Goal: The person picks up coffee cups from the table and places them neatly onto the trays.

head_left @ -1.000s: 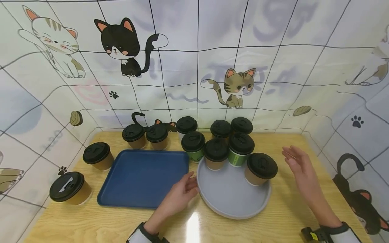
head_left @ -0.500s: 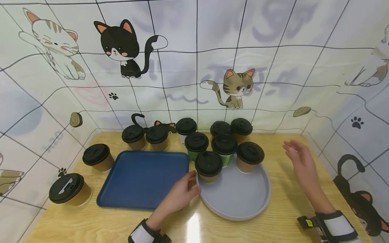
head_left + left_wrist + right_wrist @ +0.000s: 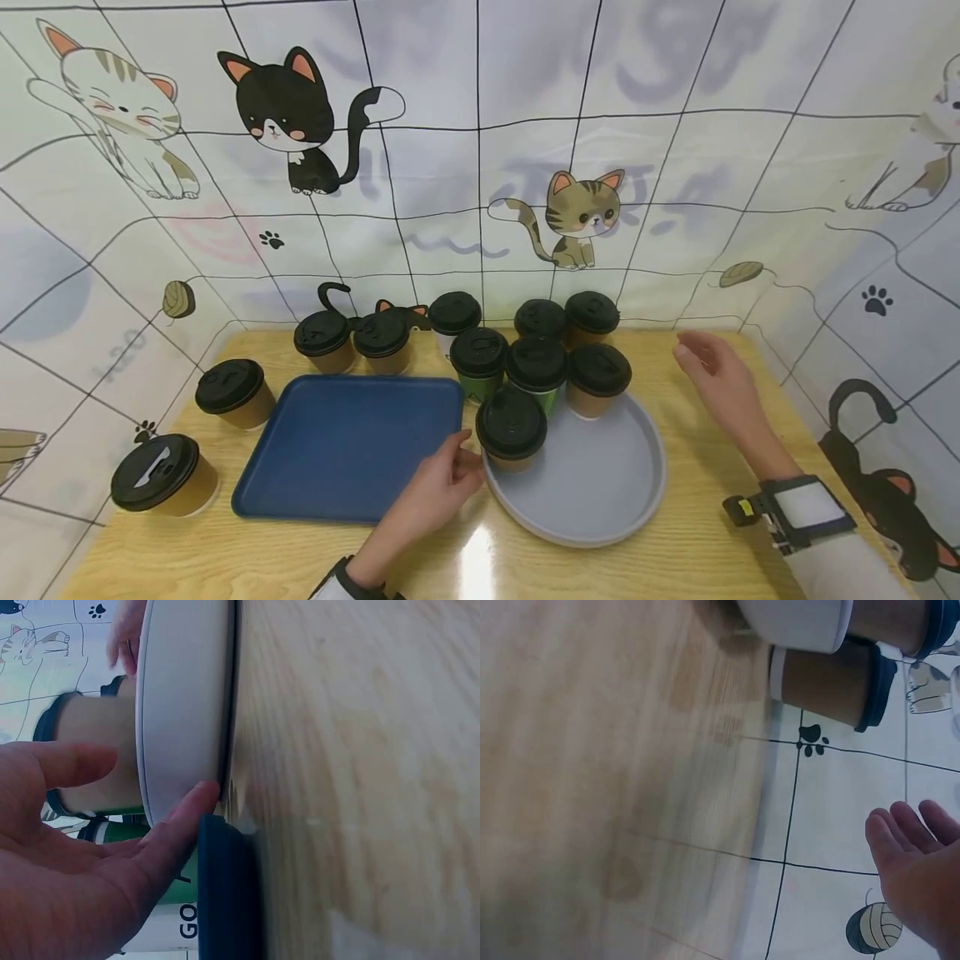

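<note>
My left hand (image 3: 442, 487) is at the left rim of a round grey turntable (image 3: 592, 492), fingers extended. In the left wrist view, a fingertip (image 3: 201, 796) meets the turntable's side wall. A brown paper cup with black lid (image 3: 512, 423) stands on the turntable just behind this hand. Farther back on it are a green cup (image 3: 537, 363) and another brown cup (image 3: 598, 375). My right hand (image 3: 716, 375) hovers right of the turntable, fingers loosely extended, holding nothing; the right wrist view shows this hand (image 3: 919, 862) apart from the cups.
A blue rectangular tray (image 3: 348, 450) lies left of the turntable. Lidded cups stand around it, including a large one (image 3: 165, 475) at front left. Another green cup (image 3: 478, 362) and a white cup (image 3: 454, 321) stand behind. A cat-patterned backdrop (image 3: 450, 167) encloses the table.
The turntable has rotated counterclockwise: its left brown cup came toward the front, the right brown cup went back and the green one left. My right hand shifted slightly back and left.
</note>
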The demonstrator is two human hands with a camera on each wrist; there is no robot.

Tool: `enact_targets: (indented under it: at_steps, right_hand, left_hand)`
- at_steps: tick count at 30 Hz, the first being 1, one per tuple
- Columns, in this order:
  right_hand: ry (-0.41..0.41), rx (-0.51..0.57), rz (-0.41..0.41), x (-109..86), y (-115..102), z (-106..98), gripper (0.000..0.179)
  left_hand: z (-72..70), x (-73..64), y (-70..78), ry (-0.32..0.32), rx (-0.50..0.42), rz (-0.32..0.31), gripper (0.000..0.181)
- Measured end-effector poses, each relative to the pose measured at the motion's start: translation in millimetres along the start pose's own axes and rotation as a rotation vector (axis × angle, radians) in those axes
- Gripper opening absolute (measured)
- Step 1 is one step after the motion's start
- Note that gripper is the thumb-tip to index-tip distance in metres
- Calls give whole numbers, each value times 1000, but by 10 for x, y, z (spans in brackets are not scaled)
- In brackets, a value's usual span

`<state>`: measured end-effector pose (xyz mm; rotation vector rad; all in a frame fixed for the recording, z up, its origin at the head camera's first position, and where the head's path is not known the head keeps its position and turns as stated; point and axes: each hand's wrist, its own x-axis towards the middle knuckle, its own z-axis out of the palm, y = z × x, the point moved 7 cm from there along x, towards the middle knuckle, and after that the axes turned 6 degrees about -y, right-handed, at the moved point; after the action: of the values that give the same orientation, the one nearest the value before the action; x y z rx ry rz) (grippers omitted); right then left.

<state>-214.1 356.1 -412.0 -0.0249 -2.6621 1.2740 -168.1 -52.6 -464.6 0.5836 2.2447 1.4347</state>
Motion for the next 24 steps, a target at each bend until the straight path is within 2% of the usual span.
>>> enact_targets:
  at_steps: [4,10,13,16,19,24]
  right_hand:
    - [-122,30,-6,277,11,154,71]
    - [-277,73,-35,617,4,416,91]
    - [-338,75,-70,753,-36,550,96]
    - [-387,64,-99,852,-72,665,98]
    - [-424,62,-95,930,-80,757,102]
    - [-437,86,-74,1043,-62,858,108]
  left_hand:
    - [-2,6,-40,9,15,-15,69]
    - [29,20,-37,9,-14,14,69]
    - [27,12,-23,9,-11,21,67]
    - [26,3,-16,-3,-12,17,65]
    - [30,0,-13,-14,-10,10,65]
    - [33,18,-19,-17,-12,9,65]
